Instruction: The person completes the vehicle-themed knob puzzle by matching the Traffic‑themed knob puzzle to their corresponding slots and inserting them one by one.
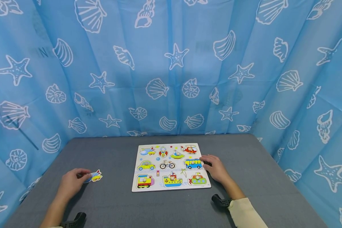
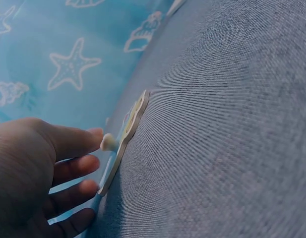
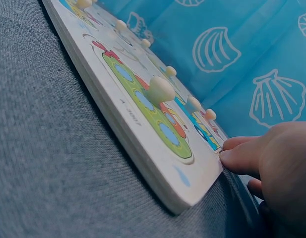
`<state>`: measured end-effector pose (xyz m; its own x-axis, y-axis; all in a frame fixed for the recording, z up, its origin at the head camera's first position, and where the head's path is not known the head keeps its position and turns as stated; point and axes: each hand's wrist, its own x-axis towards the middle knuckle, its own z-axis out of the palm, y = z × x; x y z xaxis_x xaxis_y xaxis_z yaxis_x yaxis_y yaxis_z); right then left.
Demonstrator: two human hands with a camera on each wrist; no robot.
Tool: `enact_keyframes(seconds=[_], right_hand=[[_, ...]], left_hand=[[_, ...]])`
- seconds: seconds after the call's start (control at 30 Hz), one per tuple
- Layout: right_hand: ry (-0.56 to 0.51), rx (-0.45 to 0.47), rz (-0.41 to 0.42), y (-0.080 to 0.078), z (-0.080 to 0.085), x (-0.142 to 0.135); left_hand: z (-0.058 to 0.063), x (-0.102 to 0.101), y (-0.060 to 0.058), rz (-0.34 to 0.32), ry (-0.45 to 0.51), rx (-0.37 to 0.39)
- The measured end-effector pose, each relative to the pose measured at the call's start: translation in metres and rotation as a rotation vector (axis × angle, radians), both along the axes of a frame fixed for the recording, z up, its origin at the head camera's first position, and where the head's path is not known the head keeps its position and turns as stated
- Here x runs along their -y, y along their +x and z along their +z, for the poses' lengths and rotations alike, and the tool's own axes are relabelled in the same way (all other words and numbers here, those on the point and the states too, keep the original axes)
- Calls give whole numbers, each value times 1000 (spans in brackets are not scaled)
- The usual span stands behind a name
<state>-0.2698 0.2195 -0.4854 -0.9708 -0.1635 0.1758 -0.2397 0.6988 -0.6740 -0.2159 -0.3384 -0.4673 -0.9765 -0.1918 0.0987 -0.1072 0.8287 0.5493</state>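
A wooden airplane puzzle piece point(image 1: 96, 176) with a round knob point(image 2: 109, 143) lies on the grey table at the left. My left hand point(image 1: 72, 183) is at the piece, its thumb and index fingertips beside the knob and the other fingers loosely bent. Whether the fingertips touch the knob, I cannot tell. In the middle lies a white puzzle board point(image 1: 156, 169) with vehicle pictures. My right hand point(image 1: 216, 167) touches the board's right edge near the blue bus piece point(image 1: 193, 163). Its fingertips point(image 3: 232, 159) rest at that edge, and part of the hand is out of the right wrist view.
Several knobbed pieces sit in the board, among them a train point(image 1: 144, 181), a ship point(image 1: 172, 180) and a green submarine point(image 3: 145, 104). An airplane picture point(image 1: 147, 151) at the board's top left shows no knob. A blue shell-patterned curtain point(image 1: 171, 76) hangs behind the table point(image 1: 111, 205).
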Motion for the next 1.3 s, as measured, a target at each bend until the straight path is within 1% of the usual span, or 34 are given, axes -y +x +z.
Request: enact_keyframes(seconds=[0.17, 0.43, 0.63, 0.73, 1.0, 1.17, 1.3], right_hand=[[3, -3, 2, -1, -2, 0], [21, 0, -13, -2, -2, 0], [23, 7, -23, -1, -1, 1], [22, 8, -24, 0, -1, 1], [20, -2, -14, 0, -1, 0], [17, -3, -10, -1, -1, 0], [18, -1, -11, -1, -1, 0]], left_hand=[[-3, 0, 0, -2, -26, -14], [-5, -3, -1, 21, -73, -21], [-7, -2, -3, -9, -114, -12], [-8, -1, -6, -18, -110, 3], [-8, -3, -8, -8, -101, 20], [-4, -7, -9, -36, -111, 6], [-4, -11, -11, -67, -104, -4]])
